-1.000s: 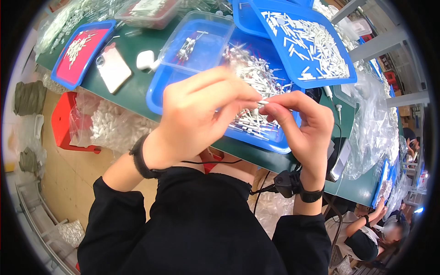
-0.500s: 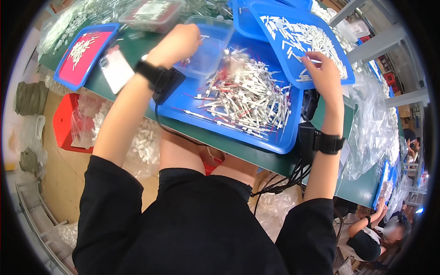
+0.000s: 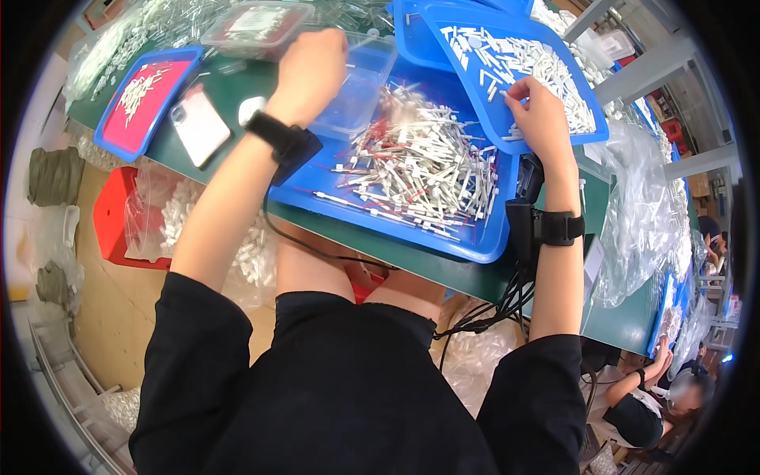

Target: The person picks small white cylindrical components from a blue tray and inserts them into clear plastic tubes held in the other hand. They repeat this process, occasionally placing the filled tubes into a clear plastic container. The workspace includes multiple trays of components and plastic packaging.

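Note:
Over the clear plastic box (image 3: 358, 99), my left hand (image 3: 317, 71) is curled, its back upward. Its fingertips are hidden, so what it holds does not show. My right hand (image 3: 545, 119) hovers at the near left side of a tilted blue tray (image 3: 484, 103), thumb and fingers pinched on a small white tube (image 3: 503, 94). Many loose white tubes (image 3: 546, 67) lie in that tray. Below both hands, a larger blue tray (image 3: 475, 248) carries a heap of thin white stick-like parts (image 3: 431, 162), some with red ends.
To the left are a phone (image 3: 199, 127), a white rounded object (image 3: 252, 109) and a red-lined blue tray (image 3: 136, 136). A lidded clear box (image 3: 257, 28) stands behind. Black cables (image 3: 491, 317) hang at the table edge; plastic bags (image 3: 633, 229) lie right. A co-worker (image 3: 645, 404) sits at lower right.
My right hand has moved slightly left; its fingers have gone from spread to pinched on a small white tube. My left hand has turned and curled, staying over the clear box.

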A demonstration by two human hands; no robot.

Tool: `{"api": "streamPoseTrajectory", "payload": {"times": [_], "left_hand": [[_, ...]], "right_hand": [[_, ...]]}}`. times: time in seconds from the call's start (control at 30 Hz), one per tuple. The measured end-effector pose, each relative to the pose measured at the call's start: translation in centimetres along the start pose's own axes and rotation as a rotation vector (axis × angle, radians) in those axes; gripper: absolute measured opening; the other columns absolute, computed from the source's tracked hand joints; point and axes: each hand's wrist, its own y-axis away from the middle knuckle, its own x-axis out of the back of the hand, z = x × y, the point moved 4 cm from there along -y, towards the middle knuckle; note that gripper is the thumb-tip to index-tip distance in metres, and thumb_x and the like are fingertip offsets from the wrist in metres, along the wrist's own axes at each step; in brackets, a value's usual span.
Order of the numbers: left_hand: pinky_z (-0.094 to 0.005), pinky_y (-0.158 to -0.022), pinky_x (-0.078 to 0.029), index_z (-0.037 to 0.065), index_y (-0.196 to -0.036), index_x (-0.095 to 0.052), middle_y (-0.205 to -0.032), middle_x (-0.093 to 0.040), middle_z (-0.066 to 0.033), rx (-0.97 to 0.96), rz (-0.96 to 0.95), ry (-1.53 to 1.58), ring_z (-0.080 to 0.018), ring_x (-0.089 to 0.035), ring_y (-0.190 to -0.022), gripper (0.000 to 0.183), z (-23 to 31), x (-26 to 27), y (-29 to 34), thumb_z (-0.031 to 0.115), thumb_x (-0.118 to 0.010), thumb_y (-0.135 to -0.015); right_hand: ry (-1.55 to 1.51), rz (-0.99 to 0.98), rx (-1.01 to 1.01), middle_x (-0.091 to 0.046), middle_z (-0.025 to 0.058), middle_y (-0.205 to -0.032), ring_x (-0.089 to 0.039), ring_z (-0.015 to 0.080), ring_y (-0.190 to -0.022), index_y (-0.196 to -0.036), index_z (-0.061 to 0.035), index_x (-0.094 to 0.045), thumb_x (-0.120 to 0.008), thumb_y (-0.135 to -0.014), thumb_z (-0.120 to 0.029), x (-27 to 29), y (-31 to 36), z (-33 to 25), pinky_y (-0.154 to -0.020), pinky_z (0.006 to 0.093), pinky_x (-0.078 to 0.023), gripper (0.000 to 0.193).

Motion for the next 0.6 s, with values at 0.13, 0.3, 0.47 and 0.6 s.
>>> {"api": "streamPoseTrajectory", "payload": {"times": [0.13, 0.3, 0.47, 0.6], "left_hand": [[-0.0301, -0.066, -0.051, 0.005, -0.095, -0.072, -0.080, -0.070, -0.0131, -0.166, 0.159, 0.292, -0.0211, -0.066, -0.070, 0.014, 3.4, 5.1, 2.0, 0.012, -0.065, -0.085], [-0.0225, -0.063, -0.047, 0.003, -0.096, -0.071, -0.080, -0.070, -0.0044, -0.207, 0.097, 0.541, -0.0076, -0.062, -0.068, 0.012, 6.9, 8.8, 7.1, 0.004, -0.069, -0.083], [-0.0214, -0.058, -0.045, 0.003, -0.094, -0.071, -0.081, -0.068, -0.0033, -0.366, 0.131, 0.583, -0.0083, -0.059, -0.063, 0.015, 8.4, 9.1, 8.1, -0.004, -0.069, -0.081], [-0.0200, -0.050, -0.039, 0.003, -0.094, -0.071, -0.078, -0.067, -0.0028, -0.410, 0.175, 0.625, -0.0058, -0.053, -0.056, 0.015, 9.2, 7.5, 7.4, -0.003, -0.069, -0.080]], "right_hand": [[-0.127, 0.149, 0.016, -0.069, 0.0101, -0.087, -0.064, 0.0239, -0.074, -0.098, -0.0049, -0.068, -0.065, -0.083, -0.011, 1.8, 0.7, -0.6, -0.070, 0.0343, -0.050, 0.017], [-0.518, 0.159, 0.146, -0.069, 0.0052, -0.085, -0.060, 0.0116, -0.072, -0.097, -0.0028, -0.069, -0.066, -0.087, -0.010, 5.0, 4.9, -8.2, -0.066, 0.0255, -0.048, 0.013], [-0.827, 0.032, 0.111, -0.069, 0.0031, -0.086, -0.061, 0.0075, -0.075, -0.097, -0.0006, -0.069, -0.067, -0.088, -0.007, 4.9, 7.5, -10.2, -0.066, 0.0203, -0.047, 0.012], [-0.903, 0.033, 0.070, -0.069, 0.0029, -0.088, -0.061, 0.0059, -0.076, -0.098, -0.0007, -0.070, -0.067, -0.088, -0.008, 4.7, 6.9, -10.0, -0.060, 0.0192, -0.048, 0.013]]}}
